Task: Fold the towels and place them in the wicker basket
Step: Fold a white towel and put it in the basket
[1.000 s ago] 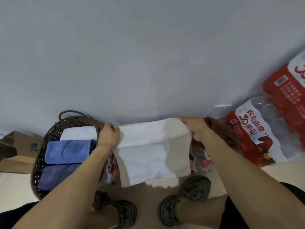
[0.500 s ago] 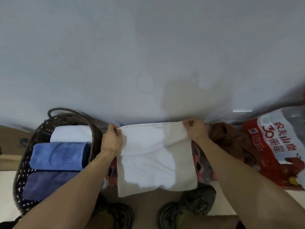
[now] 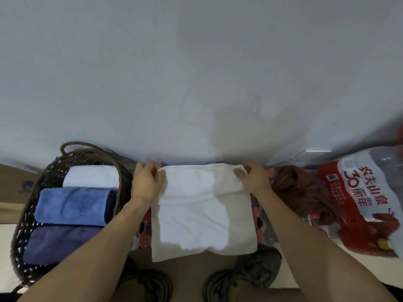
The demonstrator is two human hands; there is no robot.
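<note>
Mid-task: three folded towels in, one in hand, one waiting.
Left hand [image 3: 145, 184] and right hand [image 3: 254, 179] pinching top corners of half-folded white towel [image 3: 202, 210], hanging at centre; wicker basket [image 3: 32, 205] holding navy, blue, white; brown towel [image 3: 298, 192] unfolded beyond.

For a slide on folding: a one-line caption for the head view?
Both hands pinch a white towel's top corners beside the wicker basket.

The white towel [image 3: 202, 205] hides most of the red-dotted pack beneath it; the basket [image 3: 32, 216] loses its near rim behind the left forearm; the bottle pack [image 3: 362, 205] runs off the right edge, blurred; both shoes [image 3: 246, 277] are cropped below.
</note>
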